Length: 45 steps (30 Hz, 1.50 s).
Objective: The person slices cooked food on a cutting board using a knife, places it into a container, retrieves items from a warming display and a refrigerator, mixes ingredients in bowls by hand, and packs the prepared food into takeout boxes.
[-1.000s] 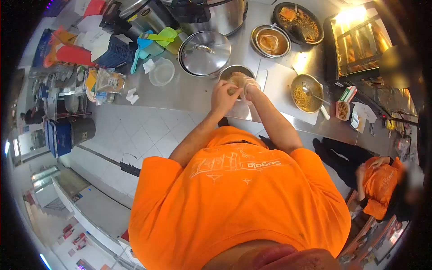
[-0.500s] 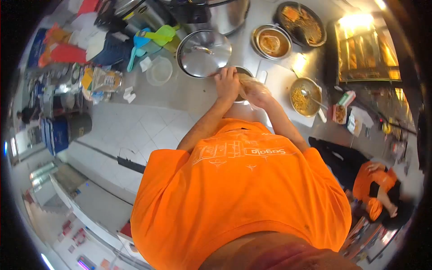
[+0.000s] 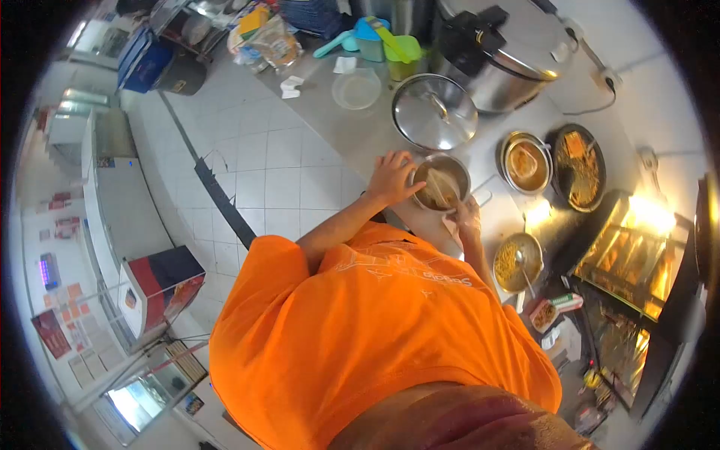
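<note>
A metal pot [image 3: 466, 178] with brownish contents stands at the counter's front edge. My left hand [image 3: 392, 178] is at its left rim, fingers spread and thumb toward the opening. At the lower right of the rim, my right hand [image 3: 469, 217], which looks covered by clear plastic, is closed. From it a pale, triangular flat piece [image 3: 445, 186] reaches down into the pot; I cannot tell whether this is a utensil or plastic. A round steel lid [image 3: 427, 112] with a handle lies just behind the pot.
To the right are nested metal bowls [image 3: 504, 157] with orange-brown contents, a dark pan [image 3: 581, 196] of food and a bowl of noodles [image 3: 510, 262]. A lit glass warmer [image 3: 626, 259] stands beyond. Behind are a large cooker [image 3: 487, 79], plastic scoops [image 3: 371, 46] and a clear lid [image 3: 356, 90].
The view has swung, shifting the counter rightward. My hands have moved apart; the pale stretched plastic between them no longer shows there. A pale triangular piece now shows inside the pot.
</note>
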Tool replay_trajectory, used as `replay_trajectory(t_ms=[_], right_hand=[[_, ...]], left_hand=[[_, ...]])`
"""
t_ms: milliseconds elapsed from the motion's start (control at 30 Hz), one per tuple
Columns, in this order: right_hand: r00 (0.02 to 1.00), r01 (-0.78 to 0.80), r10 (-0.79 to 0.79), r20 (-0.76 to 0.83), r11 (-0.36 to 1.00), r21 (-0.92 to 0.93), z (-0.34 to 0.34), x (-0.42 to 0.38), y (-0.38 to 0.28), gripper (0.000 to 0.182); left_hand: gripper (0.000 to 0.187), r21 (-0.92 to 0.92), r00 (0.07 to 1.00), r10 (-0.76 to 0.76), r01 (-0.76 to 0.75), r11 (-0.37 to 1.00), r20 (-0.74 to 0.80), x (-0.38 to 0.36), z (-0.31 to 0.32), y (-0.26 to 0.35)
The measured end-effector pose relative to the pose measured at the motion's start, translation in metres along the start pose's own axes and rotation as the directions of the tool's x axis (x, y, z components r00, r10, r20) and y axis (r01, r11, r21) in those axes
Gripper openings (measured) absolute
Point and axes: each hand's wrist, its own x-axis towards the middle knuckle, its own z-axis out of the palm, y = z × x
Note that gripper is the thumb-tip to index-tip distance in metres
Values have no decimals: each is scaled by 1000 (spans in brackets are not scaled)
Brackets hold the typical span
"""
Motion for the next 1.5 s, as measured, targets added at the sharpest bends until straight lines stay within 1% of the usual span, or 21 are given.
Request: replay_trajectory(t_ms=[67, 133, 200, 233, 400, 467, 500, 600, 667, 700, 733, 833, 867, 967, 1033, 1167, 1233, 1333, 1400, 1433, 1500], right_hand=[[968, 249, -230, 98, 925, -288, -28, 31, 62, 30], [973, 221, -185, 141, 924, -312, -18, 29, 62, 27], [983, -100, 113, 142, 990, -95, 33, -9, -5, 25], [975, -95, 101, 199, 995, -39, 59, -7, -9, 26], [939, -160, 58, 340, 947, 280, 232, -10, -61, 37], [925, 253, -202, 322, 959, -125, 282, 33, -31, 40], [895, 419, -327, 304, 849, -320, 306, 56, -14, 42], [894, 373, -312, 322, 915, -151, 408, 122, -36, 42], [943, 131, -160, 293, 985, 115, 484, 172, -57, 37], [947, -237, 124, 295, 893, 382, 533, 178, -84, 34], [952, -252, 160, 260, 893, 373, 565, 192, -94, 30], [987, -83, 47, 156, 969, 233, 631, 226, -103, 30], [992, 94, -90, 85, 995, -44, 631, 258, -85, 33], [859, 371, -513, 2, 619, -692, 613, 298, -39, 40], [622, 322, -780, -67, 333, -886, 585, 247, -118, 43], [721, 126, -674, 161, -101, -987, 555, 319, -96, 39], [867, 123, -466, 178, -148, -981, 553, 311, -120, 37], [909, 236, -414, 53, 405, -883, 546, 279, -134, 30], [892, 443, -447, 62, 839, -317, 520, 200, -135, 32], [931, 364, -363, 38, 922, -128, 517, 166, -136, 32], [982, 164, -182, 50, 952, 259, 507, 121, -140, 34]], left_hand=[[39, 54, 989, -118, 123, 991, -94, -21, -16, -40], [42, 69, 946, -276, 291, 954, -172, -43, -27, -98], [44, 107, 872, -436, 466, 878, -224, -58, -39, -169], [46, 148, 834, -493, 536, 831, -248, -58, -48, -207], [61, 318, 909, -336, 403, 858, -246, 24, -97, -429], [57, 377, 952, -241, 297, 877, -191, 72, -119, -482], [56, 398, 970, -198, 239, 885, -143, 86, -121, -498], [46, 424, 844, -313, 114, 898, 436, 124, -128, -519], [37, 124, 964, -227, 210, 970, 142, 91, -82, -527], [34, 111, 986, -163, 158, 981, 32, 71, -68, -520], [32, 371, 999, 3, -22, 928, 50, 49, -82, -491], [24, 12, 992, -107, 106, 994, 65, 5, -110, -454], [23, -66, 980, -187, 191, 979, 71, -6, -121, -447], [21, -400, 922, -387, 345, 849, -28, -41, -128, -459], [22, -581, 871, -485, 356, 732, -76, -46, -135, -467], [29, -805, 811, -584, 359, 472, 19, -35, -141, -484], [27, -852, 787, -605, 395, 343, 121, -14, -138, -488], [24, -916, 659, -689, 400, -21, 303, 48, -159, -449], [23, -902, 654, -637, 398, -166, 407, 80, -147, -429], [23, -887, 651, -609, 396, -238, 454, 94, -137, -419], [28, -872, 817, -444, 469, 139, 369, 111, -72, -418]])
